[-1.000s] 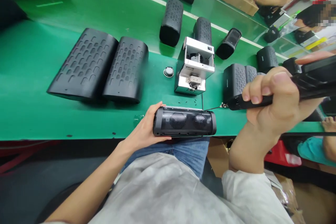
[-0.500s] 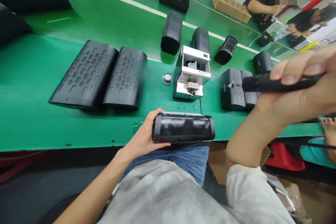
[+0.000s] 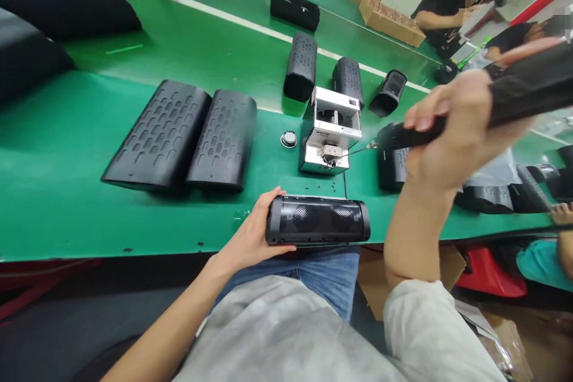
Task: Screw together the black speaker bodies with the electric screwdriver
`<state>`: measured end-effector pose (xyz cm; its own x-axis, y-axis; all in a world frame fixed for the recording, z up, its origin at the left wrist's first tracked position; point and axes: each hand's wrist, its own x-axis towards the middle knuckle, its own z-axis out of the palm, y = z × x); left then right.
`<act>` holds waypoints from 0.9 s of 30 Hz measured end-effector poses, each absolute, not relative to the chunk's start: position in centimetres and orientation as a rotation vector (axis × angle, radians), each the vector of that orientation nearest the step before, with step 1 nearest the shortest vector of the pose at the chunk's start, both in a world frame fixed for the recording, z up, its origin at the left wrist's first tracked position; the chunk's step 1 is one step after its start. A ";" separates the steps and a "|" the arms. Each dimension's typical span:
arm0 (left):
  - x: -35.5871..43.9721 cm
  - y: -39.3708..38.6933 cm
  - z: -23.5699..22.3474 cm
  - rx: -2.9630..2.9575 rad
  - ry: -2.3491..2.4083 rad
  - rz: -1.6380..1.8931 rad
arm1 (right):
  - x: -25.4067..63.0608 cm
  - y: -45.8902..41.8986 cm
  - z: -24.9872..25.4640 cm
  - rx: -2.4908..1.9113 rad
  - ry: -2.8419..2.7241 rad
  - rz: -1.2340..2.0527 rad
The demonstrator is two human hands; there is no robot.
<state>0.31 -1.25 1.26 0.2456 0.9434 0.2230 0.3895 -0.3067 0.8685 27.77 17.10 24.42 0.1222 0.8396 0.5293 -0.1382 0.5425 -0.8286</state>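
My left hand (image 3: pixel 250 233) grips the left end of a black speaker body (image 3: pixel 319 222) with two round grilles, lying at the near edge of the green table (image 3: pixel 67 191). My right hand (image 3: pixel 452 131) is wrapped around a black electric screwdriver (image 3: pixel 501 101), raised above the table. Its thin bit points left and its tip touches the front slot of a small silver screw feeder (image 3: pixel 332 130). A few loose screws lie just in front of the feeder.
Two large black perforated covers (image 3: pixel 183 134) lie left of centre. More black speaker housings (image 3: pixel 301 65) stand behind and right of the feeder. A small round part (image 3: pixel 289 139) sits beside it. Cardboard boxes (image 3: pixel 389 15) and other people are at the far right.
My right hand swung the screwdriver from beside the speaker's right end up and over, so its bit now reaches the screw feeder. My left hand and the speaker stayed put.
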 end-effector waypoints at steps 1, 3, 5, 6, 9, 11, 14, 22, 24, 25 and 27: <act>0.3 -1.2 1.3 1.830 1.219 1.015 | 26.9 17.2 24.2 -0.715 -1.287 0.803; 0.4 -1.2 1.3 1.836 1.215 1.019 | 25.1 17.6 23.6 -0.733 -1.365 0.801; 0.5 -1.2 1.4 1.837 1.214 1.032 | 23.7 18.3 22.8 -0.742 -1.440 0.791; 0.5 -1.2 1.4 1.835 1.215 1.040 | 23.2 18.6 22.4 -0.735 -1.459 0.765; 0.6 -1.2 1.5 1.824 1.222 1.051 | 22.5 19.5 21.3 -0.687 -1.418 0.608; 0.5 -1.2 1.4 1.820 1.222 1.051 | 22.3 20.2 20.7 -0.671 -1.380 0.528; 0.5 -1.1 1.3 1.815 1.214 1.047 | 22.4 20.9 20.1 -0.670 -1.405 0.548; 0.5 -1.1 1.1 1.794 1.216 0.988 | 24.3 17.2 22.5 -0.674 -1.367 0.662; 0.5 -1.0 1.0 1.778 1.224 0.961 | 25.3 15.3 23.8 -0.701 -1.330 0.662; 0.5 -1.0 0.9 1.776 1.225 0.952 | 25.8 14.5 24.4 -0.708 -1.313 0.676; 0.4 -1.0 0.8 1.784 1.219 0.950 | 26.5 13.3 25.1 -0.706 -1.274 0.700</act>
